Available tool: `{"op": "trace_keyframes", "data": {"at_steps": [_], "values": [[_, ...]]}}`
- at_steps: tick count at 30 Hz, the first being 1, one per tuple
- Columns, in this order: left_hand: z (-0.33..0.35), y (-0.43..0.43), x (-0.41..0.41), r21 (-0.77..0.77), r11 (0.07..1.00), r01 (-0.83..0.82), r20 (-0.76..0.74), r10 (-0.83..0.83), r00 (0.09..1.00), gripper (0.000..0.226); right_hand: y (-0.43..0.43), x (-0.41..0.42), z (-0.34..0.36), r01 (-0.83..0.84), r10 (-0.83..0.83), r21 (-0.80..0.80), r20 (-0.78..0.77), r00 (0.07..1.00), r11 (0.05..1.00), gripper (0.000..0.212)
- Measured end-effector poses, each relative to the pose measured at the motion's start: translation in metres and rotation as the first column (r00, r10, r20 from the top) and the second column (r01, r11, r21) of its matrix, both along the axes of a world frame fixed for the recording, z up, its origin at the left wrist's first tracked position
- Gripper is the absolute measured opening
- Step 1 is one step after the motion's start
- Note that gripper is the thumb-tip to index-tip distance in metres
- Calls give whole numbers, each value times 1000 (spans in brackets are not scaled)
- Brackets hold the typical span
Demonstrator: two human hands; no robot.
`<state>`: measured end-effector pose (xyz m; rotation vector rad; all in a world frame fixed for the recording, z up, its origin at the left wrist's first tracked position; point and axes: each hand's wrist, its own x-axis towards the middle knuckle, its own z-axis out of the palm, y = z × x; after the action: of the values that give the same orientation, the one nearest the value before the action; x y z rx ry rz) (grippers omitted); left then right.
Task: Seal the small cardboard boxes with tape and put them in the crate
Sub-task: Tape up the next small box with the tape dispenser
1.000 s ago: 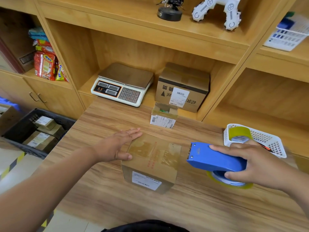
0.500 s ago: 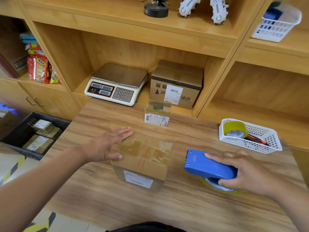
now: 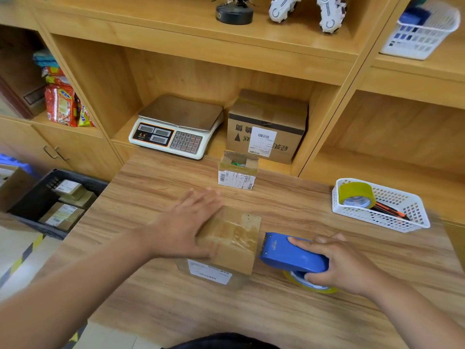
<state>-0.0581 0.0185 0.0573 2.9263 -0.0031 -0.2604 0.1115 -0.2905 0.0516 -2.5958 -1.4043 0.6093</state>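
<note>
Wooden table point(image 3: 276, 321), taped brown box point(image 3: 239, 238) under flat left hand point(image 3: 186, 225), right hand point(image 3: 344, 267) gripping dispenser point(image 3: 289, 256)

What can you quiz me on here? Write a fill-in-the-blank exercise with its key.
The right hand grips a ____ tape dispenser.
The left hand rests on the ____ of the taped box.
The spare tape roll lies in the ____ basket.
Missing: blue; top; white.
</note>
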Motion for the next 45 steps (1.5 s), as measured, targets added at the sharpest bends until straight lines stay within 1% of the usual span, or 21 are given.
{"op": "trace_keyframes", "data": {"at_steps": [3,4,6,8,11,14,17,20,24,27,30,34,37,39,40,41,43,45], "values": [[-3,-50,28,5,988,153,-107,-152,983,118,2,-2,-4,1,0,35,-24,1000,999,63],[-5,-62,36,17,983,184,-131,-180,975,120,2,-2,-6,1,0,39,-28,1000,999,63],[-8,-74,48,50,979,196,-144,-187,972,123,1,-2,-8,20,-16,69,-52,999,997,62],[-7,-78,53,98,974,203,-127,-190,974,124,-2,-3,-11,33,-26,106,-63,998,994,62],[-1,-79,55,161,959,233,-54,-227,972,121,-6,-6,-8,41,-34,139,-50,998,989,69],[1,-74,54,137,958,251,-14,-252,968,120,-8,-8,6,66,-60,136,-46,997,989,67],[5,-62,49,98,963,250,46,-255,966,123,-9,-7,28,104,-98,130,-50,994,986,69],[14,-46,42,-16,976,217,82,-215,973,122,-5,-8,50,108,-103,143,-40,994,984,75],[19,-22,28,-183,972,150,104,-132,986,118,15,-11,68,56,-53,167,-20,998,984,74],[13,-5,14,-273,956,104,69,-88,994,118,38,-16,63,33,-27,158,-37,999,987,74],[8,16,1,-349,936,50,3,-52,999,118,63,-22,52,31,-19,159,-76,997,987,74],[2,54,-15,-545,838,-31,-119,-41,992,114,97,-37,48,14,3,165,-101,995,986,74],[-9,78,-24,-641,764,-65,-135,-29,990,100,121,-49,44,-24,31,140,-50,998,990,72],[-17,87,-29,-681,721,-126,-123,57,991,91,135,-55,44,-30,33,136,-24,999,990,66],[-22,92,-31,-678,719,-150,-113,99,989,91,143,-58,46,-28,31,132,-19,999,991,65],[-26,96,-32,-648,744,-161,-98,128,987,91,150,-62,48,-31,33,118,-13,999,992,64],[-33,107,-33,-521,839,-158,-69,143,987,95,167,-69,51,-51,49,79,21,999,996,65],[-38,120,-33,-389,909,-149,-65,134,989,98,186,-77,55,-68,65,39,71,995,997,66]]}}
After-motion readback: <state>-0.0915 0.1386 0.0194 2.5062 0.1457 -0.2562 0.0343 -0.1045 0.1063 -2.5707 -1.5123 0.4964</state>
